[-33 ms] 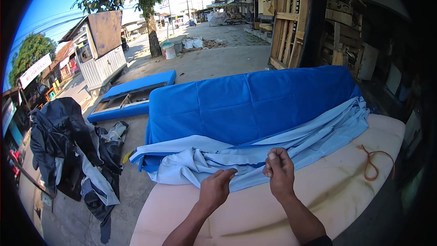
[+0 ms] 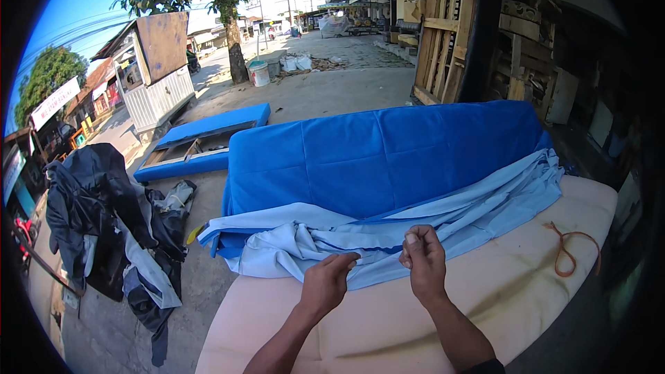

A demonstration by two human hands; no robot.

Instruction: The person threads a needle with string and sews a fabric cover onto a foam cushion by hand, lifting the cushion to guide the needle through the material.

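Both my hands are in front of me, above the near edge of a crumpled pale blue cloth (image 2: 298, 239). My left hand (image 2: 325, 282) is closed, its thumb and forefinger pressed together and pointing right. A short gap away, my right hand (image 2: 424, 261) is raised with its fingers curled and the thumb against them. Anything between either hand's fingers is too small to make out. The cloth hangs off a long blue quilted cushion cover (image 2: 388, 159). Underneath lies a large pale foam slab (image 2: 388, 325) with brownish stains.
An orange cord (image 2: 566, 253) lies looped on the foam at right. On the ground at left is a heap of dark torn fabric (image 2: 97, 215). Behind it rests a blue upholstered frame (image 2: 187, 166). Farther off stand a white bucket (image 2: 259, 75), a tree (image 2: 233, 41) and a wooden frame (image 2: 443, 28).
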